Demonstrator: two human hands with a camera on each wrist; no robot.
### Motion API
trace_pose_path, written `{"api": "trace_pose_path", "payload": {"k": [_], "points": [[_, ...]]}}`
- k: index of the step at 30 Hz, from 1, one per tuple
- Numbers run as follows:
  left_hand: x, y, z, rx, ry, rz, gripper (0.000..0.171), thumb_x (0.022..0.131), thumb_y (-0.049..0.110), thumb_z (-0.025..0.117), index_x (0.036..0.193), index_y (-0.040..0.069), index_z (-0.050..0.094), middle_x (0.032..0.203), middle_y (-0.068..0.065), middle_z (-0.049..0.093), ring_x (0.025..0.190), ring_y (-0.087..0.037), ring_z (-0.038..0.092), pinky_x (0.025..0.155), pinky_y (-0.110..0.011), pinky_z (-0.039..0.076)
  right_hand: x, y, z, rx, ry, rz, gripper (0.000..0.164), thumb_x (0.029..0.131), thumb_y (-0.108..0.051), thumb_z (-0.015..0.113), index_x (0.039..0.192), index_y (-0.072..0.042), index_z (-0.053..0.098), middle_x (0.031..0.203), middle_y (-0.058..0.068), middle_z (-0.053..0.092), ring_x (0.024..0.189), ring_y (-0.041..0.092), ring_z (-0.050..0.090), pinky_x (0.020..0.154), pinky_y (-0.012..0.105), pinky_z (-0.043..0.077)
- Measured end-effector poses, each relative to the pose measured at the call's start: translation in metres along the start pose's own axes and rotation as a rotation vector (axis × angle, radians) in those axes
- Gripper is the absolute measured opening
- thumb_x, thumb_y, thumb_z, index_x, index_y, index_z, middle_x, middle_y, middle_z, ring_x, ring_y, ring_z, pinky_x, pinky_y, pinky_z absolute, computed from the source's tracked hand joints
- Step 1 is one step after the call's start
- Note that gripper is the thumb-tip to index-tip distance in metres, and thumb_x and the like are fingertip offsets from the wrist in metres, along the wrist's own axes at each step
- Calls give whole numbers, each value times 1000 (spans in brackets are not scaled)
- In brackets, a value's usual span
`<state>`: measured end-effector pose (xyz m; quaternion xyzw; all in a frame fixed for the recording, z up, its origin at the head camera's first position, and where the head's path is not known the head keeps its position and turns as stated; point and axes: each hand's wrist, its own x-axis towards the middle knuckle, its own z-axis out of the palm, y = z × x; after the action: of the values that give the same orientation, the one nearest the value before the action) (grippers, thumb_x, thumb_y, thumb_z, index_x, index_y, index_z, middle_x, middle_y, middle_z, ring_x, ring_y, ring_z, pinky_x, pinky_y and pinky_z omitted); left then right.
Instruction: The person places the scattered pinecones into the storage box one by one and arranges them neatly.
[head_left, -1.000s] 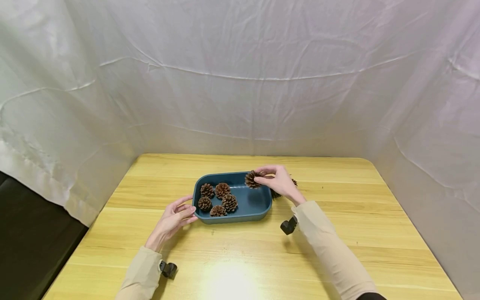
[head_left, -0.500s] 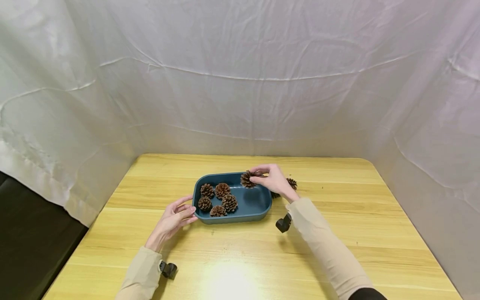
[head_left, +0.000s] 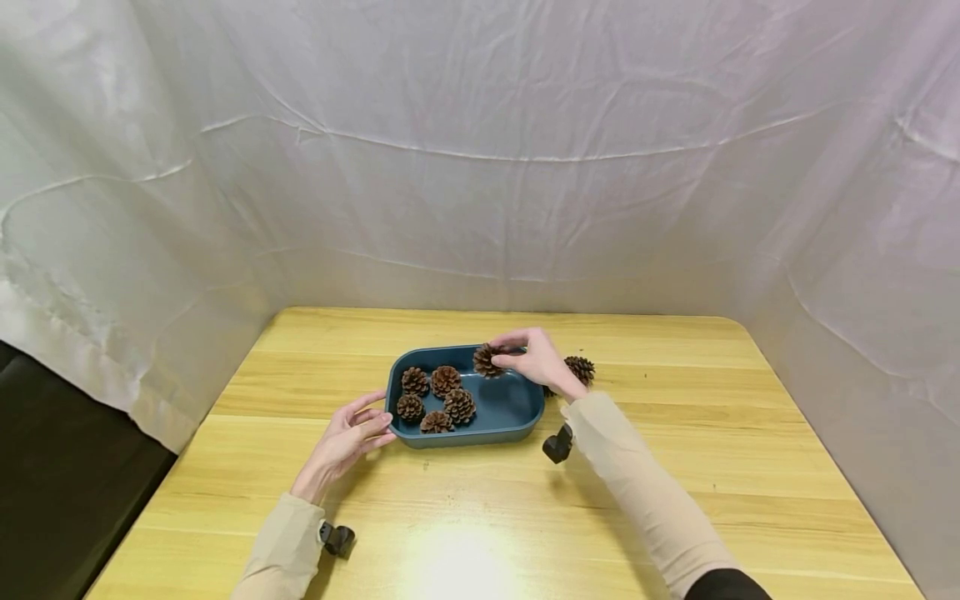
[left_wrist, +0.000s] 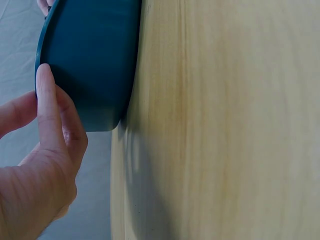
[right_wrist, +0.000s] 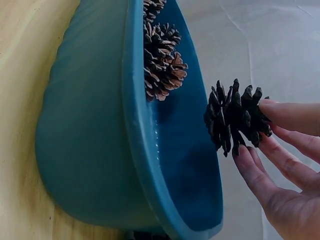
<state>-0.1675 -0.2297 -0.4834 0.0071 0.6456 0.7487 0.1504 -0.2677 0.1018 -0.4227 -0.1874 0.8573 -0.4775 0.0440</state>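
Note:
A dark blue rectangular tub (head_left: 472, 438) with rounded corners stands near the middle of the table. Several brown pine cones (head_left: 459, 406) lie in its left half. At the tub's left end, my left hand (head_left: 347, 435) grips the wall, thumb at the rim (left_wrist: 38, 55) and fingers along the outside. Over the tub's back right part, my right hand (head_left: 534, 358) pinches another pine cone (right_wrist: 235, 118) between thumb and fingertips. That cone is held above the tub floor, its open scales turned away from the palm.
Right of the tub, a pine cone (head_left: 581, 369) lies on the wooden table (head_left: 675, 467); a second one (head_left: 549, 391) is mostly hidden behind the right wrist. White cloth (head_left: 495, 208) hangs behind the table and along both sides.
My right hand has moved a little left over the tub with the pine cone, uncovering more of the cone on the table. The left hand and tub have stayed put.

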Motion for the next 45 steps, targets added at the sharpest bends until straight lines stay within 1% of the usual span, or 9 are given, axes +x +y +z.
{"api": "trace_pose_path", "payload": {"k": [6, 12, 15, 19, 23, 25, 31, 39, 45], "points": [[1, 0, 0, -4, -2, 1, 64, 100, -3, 52, 156, -7, 21, 102, 0, 62, 84, -9, 69, 85, -23, 64, 5, 1, 7, 26, -5, 35, 25, 89, -14, 77, 114, -10, 76, 121, 13, 72, 111, 27, 65, 97, 44, 59], [1, 0, 0, -4, -4, 4, 64, 100, -3, 52, 156, -7, 21, 102, 0, 61, 84, -9, 69, 86, -23, 64, 7, 2, 14, 24, 15, 54, 23, 87, -11, 78, 110, -9, 77, 116, 13, 74, 106, 26, 65, 92, 41, 59], [0, 0, 0, -3, -5, 7, 64, 100, -3, 52, 156, -7, 21, 103, -1, 61, 84, -9, 69, 85, -22, 64, 7, 3, 17, 30, 17, 65, 23, 86, -11, 78, 109, -8, 77, 114, 13, 74, 104, 26, 65, 89, 39, 59], [0, 0, 0, -6, -8, 9, 65, 100, -2, 53, 156, -7, 20, 103, -1, 61, 84, -9, 69, 85, -22, 64, 8, 6, 20, 42, 12, 93, 22, 86, -10, 79, 108, -9, 77, 110, 12, 74, 99, 23, 65, 84, 34, 59], [0, 0, 0, -10, -6, 8, 65, 100, -2, 53, 156, -7, 20, 103, -1, 60, 84, -9, 68, 85, -22, 64, 9, 7, 23, 31, 12, 101, 21, 86, -9, 78, 107, -8, 77, 106, 13, 74, 96, 22, 66, 79, 32, 59], [0, 0, 0, -10, -4, 8, 65, 100, -2, 53, 156, -7, 20, 103, -1, 60, 84, -9, 68, 85, -21, 64, 9, 7, 25, 23, 16, 101, 21, 86, -8, 78, 106, -7, 77, 106, 14, 74, 96, 24, 66, 81, 35, 59], [0, 0, 0, -10, -1, 4, 65, 101, -2, 53, 156, -6, 21, 103, 0, 60, 84, -8, 68, 85, -21, 64, 11, 7, 30, -2, 30, 121, 21, 87, -8, 77, 107, -7, 77, 110, 13, 74, 101, 26, 65, 91, 41, 58], [0, 0, 1, -10, 2, 0, 64, 100, -2, 53, 156, -6, 21, 102, 0, 61, 84, -8, 68, 84, -21, 64, 10, 7, 34, -14, 36, 135, 21, 87, -6, 76, 108, -7, 77, 108, 15, 73, 102, 27, 65, 92, 42, 58], [0, 1, 1, -10, 0, 0, 64, 100, -3, 52, 156, -6, 21, 102, 0, 62, 84, -8, 69, 85, -22, 64, 11, 9, 37, -17, 29, 121, 20, 87, -4, 75, 108, -6, 77, 109, 15, 73, 102, 28, 65, 90, 43, 59]]}}
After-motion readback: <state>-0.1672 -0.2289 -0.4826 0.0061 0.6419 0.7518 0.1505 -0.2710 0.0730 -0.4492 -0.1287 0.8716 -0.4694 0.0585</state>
